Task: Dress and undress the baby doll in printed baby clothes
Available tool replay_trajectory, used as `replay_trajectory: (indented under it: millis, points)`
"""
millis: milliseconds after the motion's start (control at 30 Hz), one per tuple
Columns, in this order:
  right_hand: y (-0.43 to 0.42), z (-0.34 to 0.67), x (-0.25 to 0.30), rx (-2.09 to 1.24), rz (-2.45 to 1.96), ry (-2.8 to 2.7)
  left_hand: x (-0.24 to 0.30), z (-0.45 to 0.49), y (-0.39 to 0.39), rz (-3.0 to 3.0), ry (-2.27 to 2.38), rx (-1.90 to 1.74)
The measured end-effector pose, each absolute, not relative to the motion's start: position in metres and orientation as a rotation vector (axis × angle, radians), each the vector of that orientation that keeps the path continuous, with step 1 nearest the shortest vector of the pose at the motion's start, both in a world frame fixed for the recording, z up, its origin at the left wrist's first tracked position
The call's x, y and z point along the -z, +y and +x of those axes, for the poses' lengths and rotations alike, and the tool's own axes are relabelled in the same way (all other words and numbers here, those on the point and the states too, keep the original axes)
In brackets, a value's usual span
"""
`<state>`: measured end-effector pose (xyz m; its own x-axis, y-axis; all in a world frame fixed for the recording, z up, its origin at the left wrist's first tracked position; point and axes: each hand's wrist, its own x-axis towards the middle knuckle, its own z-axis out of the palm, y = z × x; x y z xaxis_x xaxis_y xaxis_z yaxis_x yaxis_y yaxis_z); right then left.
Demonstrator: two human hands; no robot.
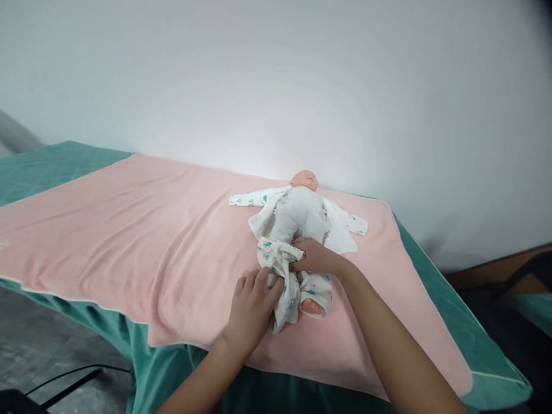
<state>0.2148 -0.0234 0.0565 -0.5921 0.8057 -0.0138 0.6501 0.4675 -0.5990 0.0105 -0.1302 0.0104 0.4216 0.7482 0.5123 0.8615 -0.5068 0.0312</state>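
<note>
A baby doll [302,210] lies on its back, head toward the wall, its torso in white cloth. An open white jacket [259,217] with printed sleeves is spread out under it. White printed pants [287,293] are around the lower legs, and one foot [311,306] shows at the right cuff. My left hand [256,305] is closed on the left leg of the pants. My right hand [313,256] grips the pants' fabric between the doll's legs, its fingertips partly hidden in the cloth.
A pink blanket [172,230] lies under the doll, over a green sheet [431,282] that hangs down at the front edge. A pale wall [276,80] stands close behind. At lower left are a grey floor [86,333] and a dark metal bar [71,390].
</note>
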Motion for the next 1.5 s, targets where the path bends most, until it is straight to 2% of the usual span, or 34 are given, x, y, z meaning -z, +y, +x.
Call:
replay_trajectory:
  millis: [100, 267, 467, 600, 800, 1000, 1133, 1267, 1367, 1433, 1500]
  points:
    - [-0.025, 0.214, -0.057, -0.813, -1.260, -2.427, -0.010, 0.006, -0.127, -2.466, -1.410, 0.761]
    - [-0.026, 0.216, -0.056, -0.858, -1.326, -2.359, 0.005, 0.005, -0.131, -2.426, -1.566, 1.168]
    - [-0.025, 0.218, -0.055, -0.876, -1.325, -2.377, 0.012, 0.012, -0.141, -2.389, -1.837, 1.448]
    - [-0.026, 0.217, -0.055, -0.813, -1.300, -2.398, 0.008, 0.018, -0.147, -2.313, -2.040, 1.823]
    - [-0.026, 0.213, -0.050, -0.731, -1.371, -2.335, -0.019, 0.027, -0.148, -2.027, -2.628, 2.288]
    - [-0.023, 0.209, -0.043, -0.690, -1.455, -2.264, -0.029, 0.023, -0.141, -1.907, -2.550, 2.994]
    - [-0.024, 0.208, -0.042, -0.661, -1.461, -2.238, -0.032, 0.019, -0.146, -1.626, -2.571, 3.393]
    - [-0.025, 0.210, -0.043, -0.704, -1.429, -2.213, -0.032, 0.022, -0.147, -1.300, -2.815, 3.480]
    - [-0.025, 0.213, -0.043, -0.770, -1.378, -2.184, -0.028, 0.027, -0.140, -1.405, -2.864, 3.414]
    - [-0.024, 0.214, -0.043, -0.808, -1.360, -2.160, -0.022, 0.027, -0.131, -1.589, -2.785, 3.284]
    - [-0.024, 0.215, -0.043, -0.823, -1.368, -2.146, -0.016, 0.025, -0.119, -1.782, -2.736, 2.957]
